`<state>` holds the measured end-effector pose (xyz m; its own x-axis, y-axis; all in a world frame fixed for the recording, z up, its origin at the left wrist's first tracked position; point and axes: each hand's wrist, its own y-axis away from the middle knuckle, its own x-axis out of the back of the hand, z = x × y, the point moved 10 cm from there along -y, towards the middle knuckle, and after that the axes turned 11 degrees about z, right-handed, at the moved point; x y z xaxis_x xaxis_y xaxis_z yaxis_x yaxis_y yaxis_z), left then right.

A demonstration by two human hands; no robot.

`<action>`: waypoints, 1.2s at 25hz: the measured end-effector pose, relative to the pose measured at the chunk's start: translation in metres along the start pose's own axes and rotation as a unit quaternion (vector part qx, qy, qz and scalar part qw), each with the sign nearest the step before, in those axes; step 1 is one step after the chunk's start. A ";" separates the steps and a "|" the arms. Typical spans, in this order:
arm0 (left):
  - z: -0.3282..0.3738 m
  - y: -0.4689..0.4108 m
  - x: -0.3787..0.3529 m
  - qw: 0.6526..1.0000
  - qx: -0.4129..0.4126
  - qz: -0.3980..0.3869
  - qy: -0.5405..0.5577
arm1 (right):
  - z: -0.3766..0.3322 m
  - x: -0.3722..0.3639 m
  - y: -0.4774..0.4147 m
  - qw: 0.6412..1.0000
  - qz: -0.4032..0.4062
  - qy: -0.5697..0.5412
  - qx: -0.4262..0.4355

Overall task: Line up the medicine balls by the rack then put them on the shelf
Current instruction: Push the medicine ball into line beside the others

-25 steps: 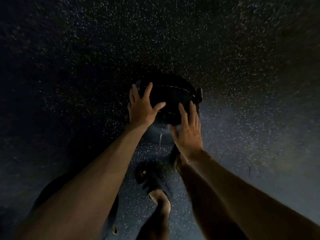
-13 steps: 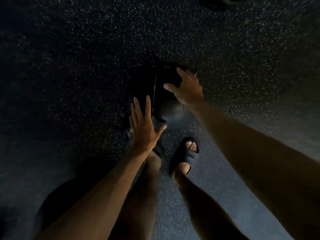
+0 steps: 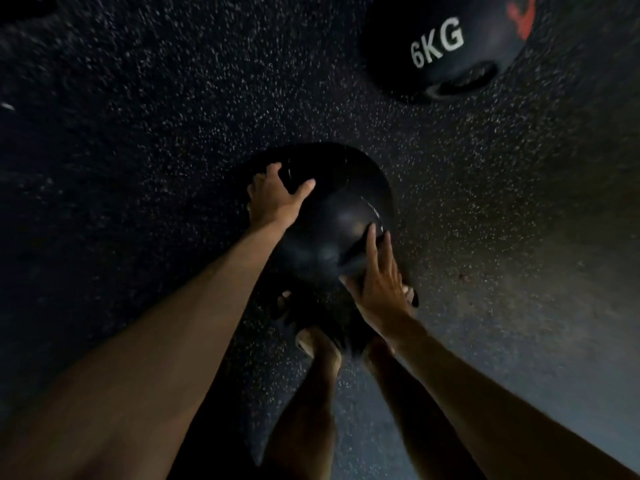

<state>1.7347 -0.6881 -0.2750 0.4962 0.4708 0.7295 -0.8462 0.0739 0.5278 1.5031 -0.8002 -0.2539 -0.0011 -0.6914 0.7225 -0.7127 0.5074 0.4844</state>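
Note:
A black medicine ball [image 3: 334,216] sits on the dark speckled floor [image 3: 166,126], right in front of my feet. My left hand [image 3: 277,199] lies on its upper left side, thumb spread out across the top. My right hand [image 3: 377,282] presses the ball's near right side with straight fingers. A second black medicine ball marked 6KG [image 3: 446,46], with a red mark on it, lies on the floor at the top right, apart from the first one.
My feet in dark sandals [image 3: 311,327] stand just behind the ball, partly hidden by it and by my right hand. Speckled rubber floor spreads all around. No rack or shelf shows in this view.
The ball has turned under my hands. My left hand went from its near side to its upper left, my right hand from the top to the near right. The 6KG ball came into view.

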 end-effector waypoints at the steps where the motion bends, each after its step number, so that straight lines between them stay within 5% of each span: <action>1: 0.006 -0.006 0.004 1.000 -0.011 0.015 0.009 | -0.008 0.001 -0.015 1.000 0.007 -0.005 -0.012; 10: 0.009 0.033 -0.007 0.994 -0.088 0.033 0.055 | -0.063 0.084 -0.208 0.994 0.033 -0.019 -0.101; 15: 0.045 -0.041 0.017 0.990 -0.001 0.085 0.115 | -0.105 0.109 -0.229 0.994 0.097 -0.043 0.032; 19: 0.100 -0.091 0.054 0.971 0.031 0.159 0.173 | -0.077 0.086 -0.221 0.999 0.011 -0.026 0.026; 22: 0.133 -0.098 0.071 0.962 -0.076 0.210 0.155 | -0.083 0.083 -0.254 0.999 -0.019 -0.025 0.043; 24: 0.140 -0.099 0.064 0.966 -0.123 0.210 0.091 | -0.095 0.095 -0.288 0.999 -0.022 -0.033 0.015; 30: 0.161 -0.116 0.034 0.990 -0.082 0.102 0.053 | -0.113 0.130 -0.341 0.999 -0.011 -0.047 -0.015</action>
<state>1.8813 -0.8222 -0.2415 0.2960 0.5789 0.7598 -0.9511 0.1053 0.2903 1.8255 -1.0048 -0.2692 -0.0526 -0.7471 0.6626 -0.6921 0.5056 0.5151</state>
